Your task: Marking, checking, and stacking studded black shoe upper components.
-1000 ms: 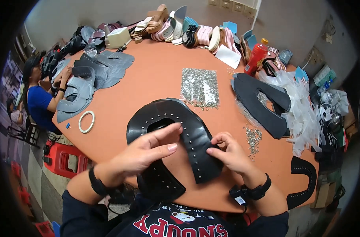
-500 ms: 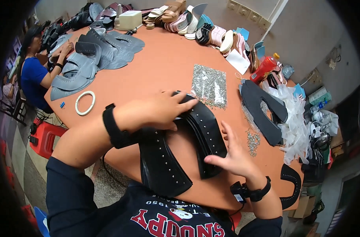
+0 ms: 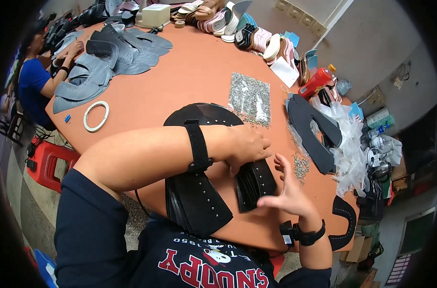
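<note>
A stack of black, U-shaped shoe uppers with rows of silver studs lies at the table's near edge. Across it reaches my left forearm, hiding part of the curve. My left hand grips the stack's right leg, thumb on the inner side and bent fingers over the top toward the outer edge. Beside that leg's lower end is my right hand, open, thumb and fingers spread apart; its thumb tip is close to the layered edges, and I cannot tell if it touches. The leg's layers fan slightly apart at the end.
A clear bag of studs and loose studs lie beyond. Dark foam-like pieces and crumpled plastic are right; a single black upper lies near right. A tape roll, grey uppers and a co-worker are left.
My left hand has slid right and nearer along the stack, from its top curve onto the right leg. The right leg's layers have fanned out at the end. My right hand remains open beside it.
</note>
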Motion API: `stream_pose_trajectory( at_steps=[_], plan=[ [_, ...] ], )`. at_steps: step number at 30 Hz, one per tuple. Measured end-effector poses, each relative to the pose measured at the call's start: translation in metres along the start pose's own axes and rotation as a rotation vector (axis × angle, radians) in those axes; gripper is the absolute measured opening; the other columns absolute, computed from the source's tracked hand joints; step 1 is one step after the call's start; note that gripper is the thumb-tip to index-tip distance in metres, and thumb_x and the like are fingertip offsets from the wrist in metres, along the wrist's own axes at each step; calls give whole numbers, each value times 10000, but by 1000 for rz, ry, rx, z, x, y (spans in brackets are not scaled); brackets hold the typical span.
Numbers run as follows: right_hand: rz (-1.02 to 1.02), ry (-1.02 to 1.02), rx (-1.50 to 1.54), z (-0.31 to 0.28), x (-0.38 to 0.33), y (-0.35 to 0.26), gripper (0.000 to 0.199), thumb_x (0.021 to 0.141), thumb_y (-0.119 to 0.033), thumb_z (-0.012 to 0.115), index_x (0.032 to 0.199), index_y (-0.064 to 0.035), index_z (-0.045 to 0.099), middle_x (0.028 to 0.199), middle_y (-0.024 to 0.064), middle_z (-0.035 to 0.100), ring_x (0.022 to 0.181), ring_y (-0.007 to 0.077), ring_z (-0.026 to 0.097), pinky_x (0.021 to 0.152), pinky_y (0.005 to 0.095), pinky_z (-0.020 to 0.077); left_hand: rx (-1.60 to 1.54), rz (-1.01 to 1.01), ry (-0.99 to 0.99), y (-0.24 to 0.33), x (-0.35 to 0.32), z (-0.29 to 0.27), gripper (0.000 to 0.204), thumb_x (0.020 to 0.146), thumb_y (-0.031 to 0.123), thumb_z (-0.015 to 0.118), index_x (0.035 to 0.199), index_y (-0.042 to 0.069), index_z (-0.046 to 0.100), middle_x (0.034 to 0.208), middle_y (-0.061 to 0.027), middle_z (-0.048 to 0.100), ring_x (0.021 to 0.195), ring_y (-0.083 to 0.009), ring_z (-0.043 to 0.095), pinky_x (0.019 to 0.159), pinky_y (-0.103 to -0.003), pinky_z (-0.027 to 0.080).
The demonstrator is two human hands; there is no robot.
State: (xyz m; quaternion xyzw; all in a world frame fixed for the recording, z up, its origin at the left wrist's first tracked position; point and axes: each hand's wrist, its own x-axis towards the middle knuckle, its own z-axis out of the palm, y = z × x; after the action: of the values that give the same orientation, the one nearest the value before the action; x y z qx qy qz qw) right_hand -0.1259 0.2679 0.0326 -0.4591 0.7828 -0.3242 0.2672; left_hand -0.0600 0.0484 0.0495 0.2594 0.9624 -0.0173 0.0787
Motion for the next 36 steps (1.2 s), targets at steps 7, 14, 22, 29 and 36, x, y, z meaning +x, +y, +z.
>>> stream_pose_trajectory(
  at_steps=[7,14,22,29,36],
  plan=[
    [-283,135,-290,18,-12,15,996,558,-171,878,1369,-28,318,1243,229,495,1131,389,521,942,427,439,-68,93,73,-2,5,11,959,519,301,870,1334,82,413,1128,-91,570,1103,-271,546,929,-434,423],
    [-167,186,49,8,-8,8,840,611,-186,874,1282,-14,400,1146,177,545,1053,285,563,910,367,459,-153,75,10,1,8,6,927,530,248,851,1324,53,414,1101,-123,573,1045,-314,573,907,-417,457],
    [-408,120,-309,28,-21,30,1308,464,-268,930,1461,-20,121,1350,259,379,1245,433,407,1038,457,359,-317,97,34,1,8,8,739,570,230,795,1228,27,526,1084,-141,579,1021,-324,578,866,-424,474],
    [-352,44,-185,16,-15,22,1206,496,-200,915,1444,-25,191,1344,257,385,1223,422,437,1019,453,381,-306,120,94,0,5,15,707,585,241,784,1218,31,546,1082,-139,583,1018,-323,583,888,-432,457],
    [-488,115,-355,18,-11,17,1127,541,-218,905,1428,-36,233,1399,271,327,1268,433,403,1032,460,382,-329,112,111,-1,4,18,692,602,239,760,1225,29,543,1095,-145,587,1022,-328,584,889,-433,458]
  ],
)
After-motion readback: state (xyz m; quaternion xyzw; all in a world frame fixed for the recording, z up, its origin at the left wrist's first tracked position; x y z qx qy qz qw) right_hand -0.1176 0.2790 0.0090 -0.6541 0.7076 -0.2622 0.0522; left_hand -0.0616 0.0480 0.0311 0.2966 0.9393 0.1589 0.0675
